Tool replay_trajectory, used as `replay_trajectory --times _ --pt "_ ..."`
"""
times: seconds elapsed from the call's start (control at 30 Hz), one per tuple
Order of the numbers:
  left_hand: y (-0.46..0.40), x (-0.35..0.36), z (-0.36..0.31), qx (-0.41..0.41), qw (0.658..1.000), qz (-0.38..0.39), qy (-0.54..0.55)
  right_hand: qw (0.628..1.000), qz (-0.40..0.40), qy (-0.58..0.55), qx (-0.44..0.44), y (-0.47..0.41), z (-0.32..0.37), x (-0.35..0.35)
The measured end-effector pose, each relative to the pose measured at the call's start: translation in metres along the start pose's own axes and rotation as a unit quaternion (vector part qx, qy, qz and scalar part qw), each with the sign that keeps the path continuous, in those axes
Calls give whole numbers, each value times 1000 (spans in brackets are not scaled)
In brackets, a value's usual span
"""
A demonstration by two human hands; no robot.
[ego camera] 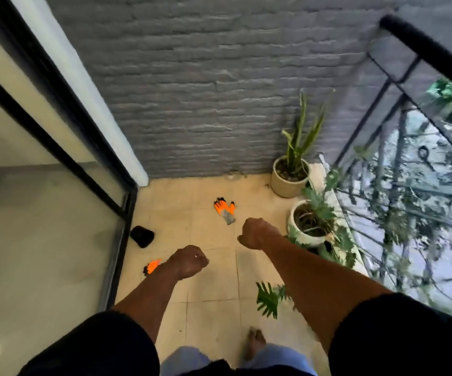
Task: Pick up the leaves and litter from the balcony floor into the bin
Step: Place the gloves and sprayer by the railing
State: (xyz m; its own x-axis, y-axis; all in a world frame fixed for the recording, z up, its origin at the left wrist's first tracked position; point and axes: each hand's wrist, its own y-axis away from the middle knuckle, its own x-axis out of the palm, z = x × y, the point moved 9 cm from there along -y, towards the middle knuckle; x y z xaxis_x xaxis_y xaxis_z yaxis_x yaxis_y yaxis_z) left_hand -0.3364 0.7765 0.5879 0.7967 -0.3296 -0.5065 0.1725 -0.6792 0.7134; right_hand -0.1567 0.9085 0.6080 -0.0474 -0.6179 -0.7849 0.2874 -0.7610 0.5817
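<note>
I stand on a beige tiled balcony floor [214, 289] with both arms stretched forward. My left hand [189, 261] is curled into a fist and holds nothing. My right hand [256, 233] is also a fist with nothing in it, higher and to the right. An orange and grey work glove [225, 210] lies on the tiles beyond my right hand. A second orange glove [152, 266] peeks out beside my left wrist, partly hidden by it. A small pale piece of litter [231, 175] sits at the foot of the far wall. A bin does not appear in this view.
A small black object [142, 236] lies by the sliding glass door [56, 213] on the left. Two potted plants [290, 177] [310, 226] stand at the right, by the black railing [398, 147]. Green leaves [268, 299] hang under my right forearm. A grey brick wall [206, 104] closes the far end.
</note>
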Motion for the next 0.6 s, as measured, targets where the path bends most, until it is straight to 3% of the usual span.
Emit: replay_trajectory --times 0.17,0.4,0.5,0.6 --pt "-13 -29 12 -30 998 -37 29 996 36 33 -78 -49 40 -13" --pt "-62 -65 54 -89 994 -37 46 986 129 -3 -104 -110 81 11" --pt "-101 -79 53 -94 996 4 11 988 118 -34 -93 -132 74 12" --pt "-145 -86 38 -80 993 82 -2 990 123 -61 -16 -148 45 8"
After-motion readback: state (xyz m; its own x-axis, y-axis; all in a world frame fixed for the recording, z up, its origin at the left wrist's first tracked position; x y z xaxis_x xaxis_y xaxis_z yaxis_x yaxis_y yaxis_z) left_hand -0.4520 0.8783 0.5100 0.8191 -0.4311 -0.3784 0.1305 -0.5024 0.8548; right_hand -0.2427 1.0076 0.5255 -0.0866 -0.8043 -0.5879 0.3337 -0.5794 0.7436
